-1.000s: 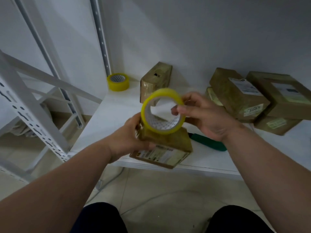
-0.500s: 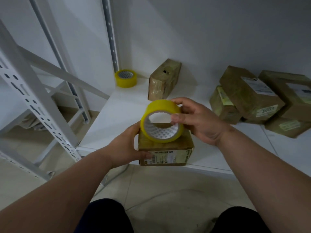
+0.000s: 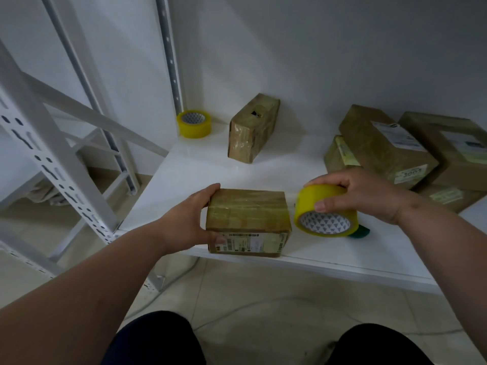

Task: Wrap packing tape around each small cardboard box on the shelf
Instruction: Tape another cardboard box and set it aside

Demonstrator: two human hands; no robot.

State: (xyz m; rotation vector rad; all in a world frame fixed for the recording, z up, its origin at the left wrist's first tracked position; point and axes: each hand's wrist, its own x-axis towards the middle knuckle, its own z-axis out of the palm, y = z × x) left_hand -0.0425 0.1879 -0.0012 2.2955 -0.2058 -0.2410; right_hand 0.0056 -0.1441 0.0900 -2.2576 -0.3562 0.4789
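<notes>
A white shelf (image 3: 200, 167) is seen stretching across the view, framed on the left by perforated white uprights (image 3: 60, 167). At the right end a heap of labelled cardboard boxes (image 3: 390, 146) is piled, some leaning on others. Further back, near the wall, a taped box (image 3: 251, 130) is stood on its own, well apart from the heap. At the front edge of the shelf the small cardboard box (image 3: 246, 219) is set flat, tape bands visible across its top and a barcode label on the near face; it is gripped at its left side by the left hand (image 3: 184, 222), fingers over the top edge, thumb on the front. Just beside the box on the right, a yellow tape roll (image 3: 325, 214) is held tilted by the right hand (image 3: 363, 193), fingers curled over its top, thumb pressed to the front. A second yellow roll (image 3: 194, 123) is parked in the back corner. A green object (image 3: 361, 231) is partly hidden behind the held roll.
</notes>
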